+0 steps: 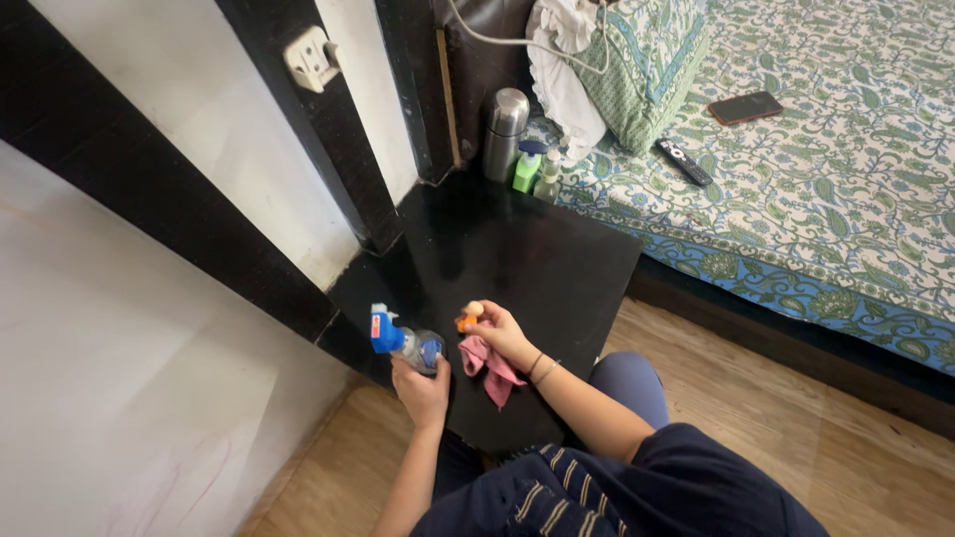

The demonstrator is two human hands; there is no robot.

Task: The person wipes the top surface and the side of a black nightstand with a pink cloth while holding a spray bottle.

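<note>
The left hand (422, 390) was closed around a spray bottle (403, 343) with a blue trigger head, its fingers wrapped fully round the body and the nozzle pointing away toward the wall. Just beside it, the right hand (500, 333) had its fingers curled shut on a pink cloth (489, 366), which hung down below the palm, and also pinched a small orange-and-cream thing (469, 317) at the fingertips; what that was could not be told. Both hands hovered over the near edge of the black counter (537, 268). Its top looked glossy and bare ahead of the fingers, with no visible wet patch or streaks, so wiping seemed hardly begun. Well beyond the fingers, at the far corner, stood a steel flask (504, 132) and a green bottle (526, 167).
</note>
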